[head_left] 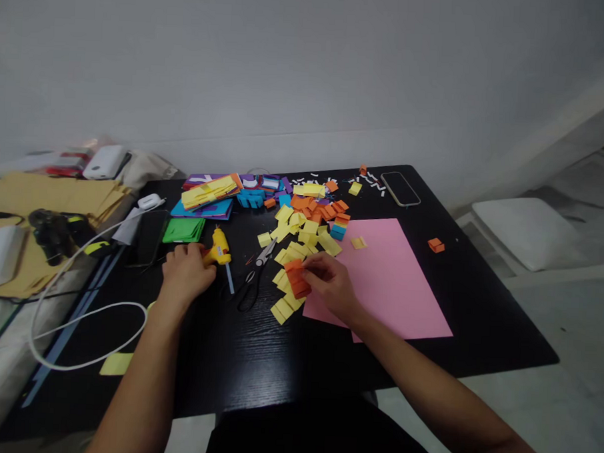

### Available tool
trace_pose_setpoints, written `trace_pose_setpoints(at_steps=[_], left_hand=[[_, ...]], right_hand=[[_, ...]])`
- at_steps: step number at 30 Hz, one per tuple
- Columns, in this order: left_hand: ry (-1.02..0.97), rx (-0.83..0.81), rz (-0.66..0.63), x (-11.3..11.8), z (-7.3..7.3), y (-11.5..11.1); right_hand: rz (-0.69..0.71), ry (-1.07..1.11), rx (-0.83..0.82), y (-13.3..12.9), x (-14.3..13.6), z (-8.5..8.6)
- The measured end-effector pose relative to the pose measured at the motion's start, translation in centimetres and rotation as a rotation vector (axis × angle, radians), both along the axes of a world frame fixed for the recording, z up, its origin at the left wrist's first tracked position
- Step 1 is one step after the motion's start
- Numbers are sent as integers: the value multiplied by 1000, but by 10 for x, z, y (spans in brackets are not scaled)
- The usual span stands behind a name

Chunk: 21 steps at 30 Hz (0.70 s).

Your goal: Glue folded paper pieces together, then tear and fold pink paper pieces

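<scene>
My left hand [187, 271] is closed around the handle of a yellow hot glue gun [220, 244], whose nozzle points away from me. A pale glue stick [229, 279] sticks out of the gun's rear end. My right hand [333, 284] pinches a folded orange paper piece [296, 280] between thumb and fingers, over the left edge of a pink paper sheet [384, 277]. Folded yellow paper pieces [282, 310] lie in a heap under and beside it. Between my hands rest black-handled scissors [252, 288], lying on the table.
Folded orange pieces [315, 207] and stacked coloured papers [211, 192] lie toward the wall. A green paper stack [184, 230] sits just beyond my left hand. One phone [400, 189] lies at the back right. A white cable [83, 364] loops at the left. A white stool [524, 233] stands right.
</scene>
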<state>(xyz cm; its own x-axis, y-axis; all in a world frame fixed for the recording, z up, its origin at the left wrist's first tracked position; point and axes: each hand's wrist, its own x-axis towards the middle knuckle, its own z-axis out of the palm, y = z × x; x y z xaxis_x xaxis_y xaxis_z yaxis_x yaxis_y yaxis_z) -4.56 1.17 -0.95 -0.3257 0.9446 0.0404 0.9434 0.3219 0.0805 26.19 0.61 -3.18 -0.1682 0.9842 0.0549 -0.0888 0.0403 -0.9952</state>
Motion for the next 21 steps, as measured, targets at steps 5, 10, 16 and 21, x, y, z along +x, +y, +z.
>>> trace_pose_setpoints(at_steps=[5,10,16,21], left_hand=[[15,-92,-46,-1,-6,3],[-166,84,-177,5,3,1],[-562,281,-620,36,27,-20],[-657,256,-868,60,31,-28]], right_hand=[[-2,-8,18,0,0,-2],[-30,-53,77,0,0,-3],[-41,-56,85,1,1,-5],[-55,-63,59,1,2,-5]])
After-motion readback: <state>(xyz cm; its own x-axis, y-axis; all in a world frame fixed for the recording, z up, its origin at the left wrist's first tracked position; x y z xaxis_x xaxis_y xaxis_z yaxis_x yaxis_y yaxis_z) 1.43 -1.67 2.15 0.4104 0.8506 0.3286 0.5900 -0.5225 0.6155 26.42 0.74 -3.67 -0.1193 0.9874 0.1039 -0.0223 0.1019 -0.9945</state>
